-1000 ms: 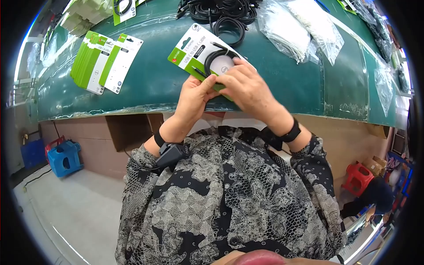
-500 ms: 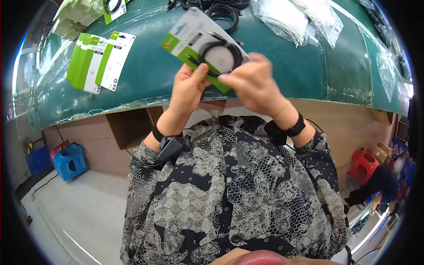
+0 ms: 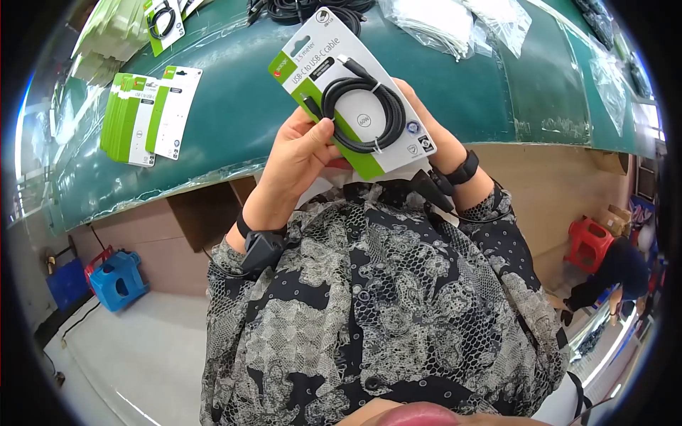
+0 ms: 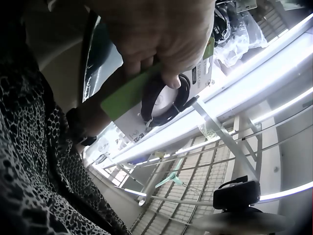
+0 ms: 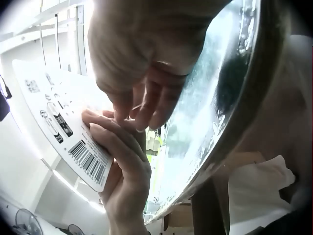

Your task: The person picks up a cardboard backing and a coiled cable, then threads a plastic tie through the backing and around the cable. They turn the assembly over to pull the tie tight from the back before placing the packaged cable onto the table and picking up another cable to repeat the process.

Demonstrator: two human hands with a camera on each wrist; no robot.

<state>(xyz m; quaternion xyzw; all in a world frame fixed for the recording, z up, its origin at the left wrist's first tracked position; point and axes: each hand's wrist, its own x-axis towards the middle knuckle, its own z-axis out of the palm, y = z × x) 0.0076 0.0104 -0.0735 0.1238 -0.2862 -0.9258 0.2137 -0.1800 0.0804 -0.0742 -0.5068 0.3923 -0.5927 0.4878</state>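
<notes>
My left hand (image 3: 302, 145) grips a white-and-green cable packaging card (image 3: 320, 50), thumb on its front edge and fingers behind. On the card's front lies a coiled black USB-C cable (image 3: 398, 117), with white ties across the coil at top and bottom. Behind the card is my right hand (image 5: 146, 54), mostly hidden in the head view. In the right wrist view its bent fingers meet the left fingertips at the card's printed back (image 5: 73, 122); I cannot tell whether they pinch anything.
Two overlapping groups of flat cards (image 3: 135, 121) lie at the left of the green table (image 3: 234, 106). A finished-looking card with a cable (image 3: 165, 25) is behind them. Black cables (image 3: 284, 11) are heaped at the back, beside bags of white ties (image 3: 433, 25).
The right hand has moved from the card's front right side to behind it. The card has come nearer to me and faces up more fully, still in the left hand.
</notes>
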